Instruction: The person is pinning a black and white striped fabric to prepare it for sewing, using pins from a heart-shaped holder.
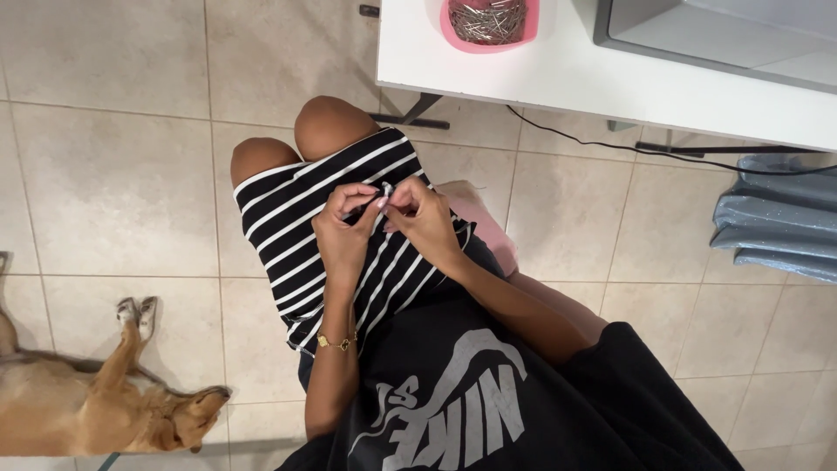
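A black fabric with white stripes (296, 218) lies draped over my lap and knees. My left hand (343, 231) and my right hand (422, 218) meet above it, fingertips pinched together on a small bunched fold of the striped fabric near its upper edge. A thin gold bracelet sits on my left wrist. Whether a pin or needle is between the fingers is too small to tell.
A white table (567, 78) stands ahead with a pink bowl of metal pins (488, 22) and a grey machine (724, 35). A black cable runs beneath it. Blue sparkly fabric (776, 214) lies at the right. A tan dog (96, 401) lies on the tiled floor at the lower left.
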